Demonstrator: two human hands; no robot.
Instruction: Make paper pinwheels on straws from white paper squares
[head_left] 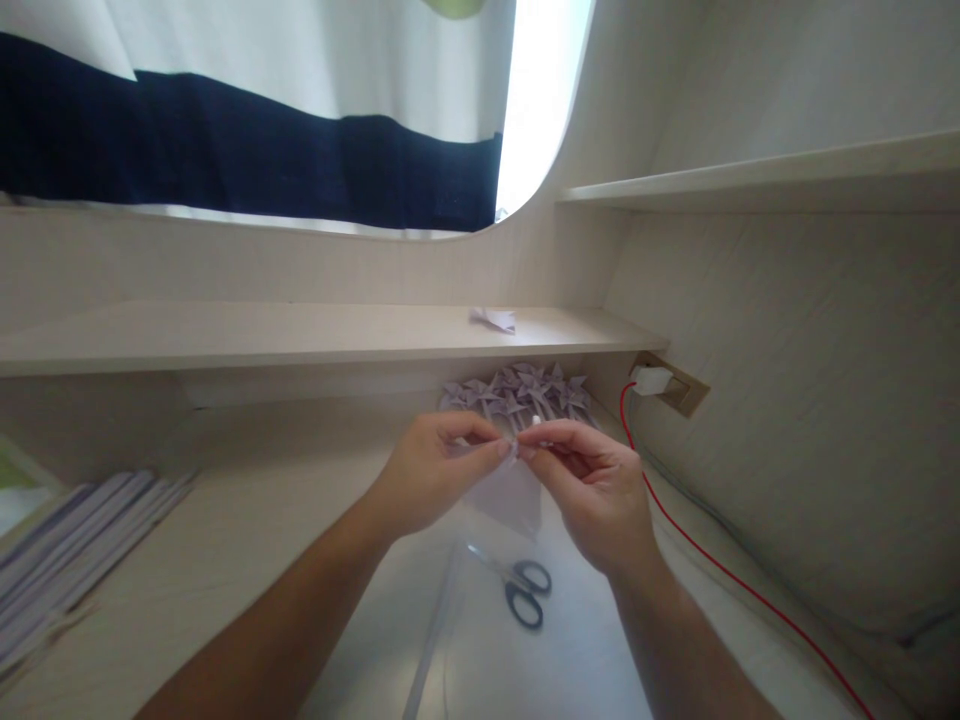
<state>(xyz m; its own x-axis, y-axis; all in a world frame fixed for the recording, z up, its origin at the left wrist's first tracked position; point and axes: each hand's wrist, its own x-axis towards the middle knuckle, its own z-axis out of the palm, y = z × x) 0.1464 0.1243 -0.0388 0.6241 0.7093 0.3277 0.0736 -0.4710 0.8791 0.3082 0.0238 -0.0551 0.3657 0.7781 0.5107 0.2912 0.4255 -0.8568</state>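
Observation:
My left hand [442, 465] and my right hand [592, 480] meet above the desk, fingertips nearly touching. Both pinch a small pale piece [514, 450], perhaps paper; its shape is mostly hidden by the fingers. Below them lies a sheet of lilac paper [510, 500], partly covered by the hands. Scissors [525, 590] with dark handles rest on the desk nearer to me, blades pointing left. Beyond my fingers, several folded lilac paper flowers [529, 385] are bunched against the back. A narrow pale strip [435, 635] runs along the desk left of the scissors.
A folded paper piece [493, 320] sits on the shelf [300, 335] above the flowers. On the right, a white plug [651, 380] with a red cable [712, 550] is in the wall socket. Books or papers [82, 550] are stacked at left. A curtain [262, 150] hangs behind.

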